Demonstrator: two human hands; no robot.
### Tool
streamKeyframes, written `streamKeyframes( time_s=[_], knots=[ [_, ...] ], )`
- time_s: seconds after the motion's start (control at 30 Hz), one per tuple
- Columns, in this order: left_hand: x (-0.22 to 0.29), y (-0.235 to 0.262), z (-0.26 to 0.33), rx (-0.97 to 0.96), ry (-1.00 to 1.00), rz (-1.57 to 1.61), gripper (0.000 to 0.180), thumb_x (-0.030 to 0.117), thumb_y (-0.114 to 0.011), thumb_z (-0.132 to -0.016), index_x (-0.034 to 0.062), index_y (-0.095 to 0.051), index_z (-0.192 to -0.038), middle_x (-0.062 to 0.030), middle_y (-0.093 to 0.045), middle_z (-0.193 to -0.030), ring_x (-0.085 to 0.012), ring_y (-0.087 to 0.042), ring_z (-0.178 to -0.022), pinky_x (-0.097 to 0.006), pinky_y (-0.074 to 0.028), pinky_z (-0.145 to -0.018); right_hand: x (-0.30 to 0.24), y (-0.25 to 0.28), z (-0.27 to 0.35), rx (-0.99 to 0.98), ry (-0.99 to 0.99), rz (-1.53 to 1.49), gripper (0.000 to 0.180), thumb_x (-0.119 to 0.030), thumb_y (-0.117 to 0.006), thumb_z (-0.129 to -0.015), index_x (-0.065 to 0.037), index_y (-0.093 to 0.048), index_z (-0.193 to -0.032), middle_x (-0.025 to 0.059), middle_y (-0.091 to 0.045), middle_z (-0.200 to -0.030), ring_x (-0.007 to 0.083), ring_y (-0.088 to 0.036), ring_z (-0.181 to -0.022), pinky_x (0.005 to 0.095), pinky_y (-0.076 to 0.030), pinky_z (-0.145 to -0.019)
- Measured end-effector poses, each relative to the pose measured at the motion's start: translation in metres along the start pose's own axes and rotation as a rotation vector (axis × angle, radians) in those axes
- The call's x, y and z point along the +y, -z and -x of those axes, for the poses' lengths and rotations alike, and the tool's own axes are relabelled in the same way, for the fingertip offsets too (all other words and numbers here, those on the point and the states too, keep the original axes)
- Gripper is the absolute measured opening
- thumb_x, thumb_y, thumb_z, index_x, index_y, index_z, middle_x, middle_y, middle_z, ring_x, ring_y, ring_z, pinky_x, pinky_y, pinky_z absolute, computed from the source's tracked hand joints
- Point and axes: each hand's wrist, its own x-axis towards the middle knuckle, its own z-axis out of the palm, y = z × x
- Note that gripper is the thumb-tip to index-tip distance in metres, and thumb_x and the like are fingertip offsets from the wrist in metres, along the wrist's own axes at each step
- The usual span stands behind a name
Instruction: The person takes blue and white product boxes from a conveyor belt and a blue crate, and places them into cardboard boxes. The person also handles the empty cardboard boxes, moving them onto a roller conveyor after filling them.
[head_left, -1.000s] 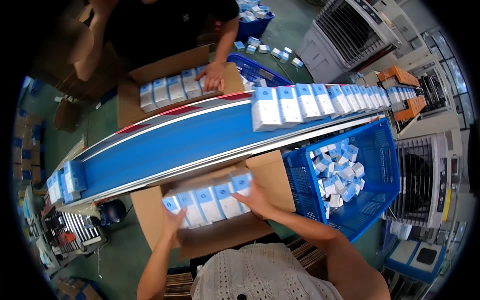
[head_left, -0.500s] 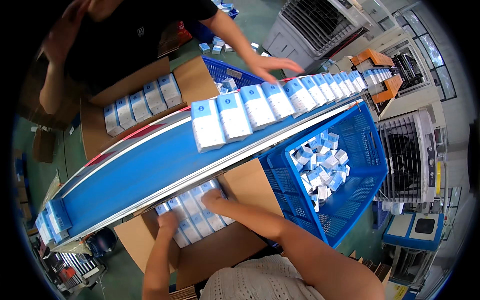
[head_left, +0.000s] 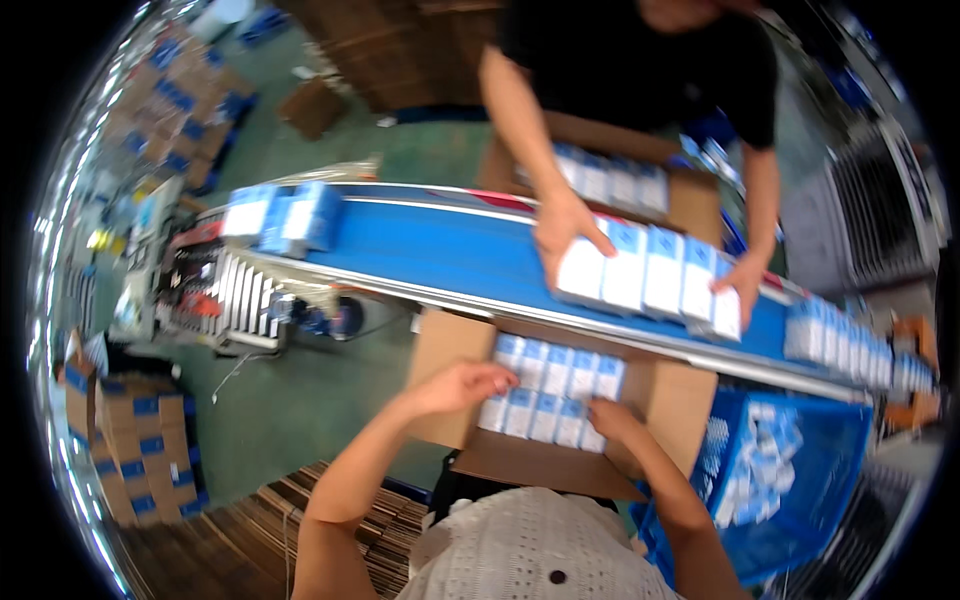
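An open cardboard carton (head_left: 545, 468) stands in front of me, packed with two rows of small white-and-blue boxes (head_left: 545, 395). Over its left side, my left hand (head_left: 468, 386) hovers near the end boxes, fingers loosely bent and apart, holding nothing I can see. My right hand (head_left: 615, 422) reaches into the right side, its fingertips against the boxes at that end; blur hides how far they are closed. Beyond the carton, a co-worker's two hands (head_left: 568, 235) press a row of similar boxes (head_left: 645, 268) together from both ends on the blue conveyor belt (head_left: 430, 235).
More boxes (head_left: 285, 215) sit at the belt's left end, and another row (head_left: 835, 340) at its right. A blue plastic crate (head_left: 825, 500) holds loose boxes to my right. Behind the belt is a second carton (head_left: 690, 205). Flattened cardboard (head_left: 250, 535) lies stacked at lower left.
My view has swung to the left. My left hand has come off the boxes toward the left flap; my right has shifted to their right end. The co-worker now grips a row on the belt.
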Motion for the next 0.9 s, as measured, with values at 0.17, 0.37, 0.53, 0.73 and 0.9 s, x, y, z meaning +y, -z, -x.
streamKeyframes(
  time_s=[0.17,0.37,0.53,0.73,0.9],
  knots=[
    [-0.011,0.222,0.091,1.266,-0.078,-0.808,0.024,0.004,-0.047,-0.078,0.0052,-0.054,-0.100,-0.0165,-0.056,-0.099,-0.0328,-0.055,-0.089,-0.038,-0.045,-0.075,-0.026,0.030,0.048,-0.109,-0.077,0.103,0.018,-0.017,-0.049,-0.076,-0.001,-0.056,-0.081,0.0228,-0.057,-0.082,0.0386,-0.055,-0.075,0.0449,-0.045,-0.069],
    [-0.094,0.351,0.110,1.108,0.438,-0.952,0.023,0.017,-0.050,-0.077,0.0011,-0.061,-0.090,-0.0174,-0.062,-0.082,-0.0350,-0.055,-0.089,-0.040,-0.045,-0.078,-0.057,0.068,0.083,-0.009,-0.216,0.133,0.015,-0.014,-0.049,-0.074,0.000,-0.055,-0.075,0.0236,-0.056,-0.080,0.0392,-0.054,-0.076,0.0439,-0.044,-0.069],
    [-0.099,0.336,0.063,0.948,0.634,-1.296,0.052,0.029,-0.061,-0.071,-0.0060,-0.050,-0.107,-0.0265,-0.058,-0.088,-0.0360,-0.056,-0.086,-0.039,-0.045,-0.077,-0.064,0.065,0.102,-0.082,-0.400,0.190,0.020,-0.019,-0.050,-0.078,0.001,-0.054,-0.077,0.0241,-0.056,-0.081,0.0398,-0.054,-0.077,0.0434,-0.044,-0.071],
    [-0.086,0.359,0.083,1.035,0.483,-0.970,0.051,0.016,-0.062,-0.067,0.0043,-0.047,-0.115,-0.0238,-0.055,-0.095,-0.0360,-0.057,-0.083,-0.041,-0.047,-0.073,-0.097,0.069,0.084,-0.159,-0.407,0.199,0.026,-0.025,-0.051,-0.079,0.000,-0.056,-0.078,0.0239,-0.057,-0.080,0.0390,-0.055,-0.079,0.0430,-0.044,-0.072],
    [-0.089,0.404,0.116,1.507,0.303,-1.154,0.036,0.009,-0.055,-0.072,0.0053,-0.051,-0.108,-0.0201,-0.056,-0.099,-0.0332,-0.055,-0.090,-0.041,-0.045,-0.076,-0.105,0.076,0.078,-0.127,-0.384,0.181,0.022,-0.022,-0.053,-0.077,0.000,-0.056,-0.079,0.0223,-0.058,-0.081,0.0385,-0.055,-0.078,0.0424,-0.045,-0.072]
  ],
)
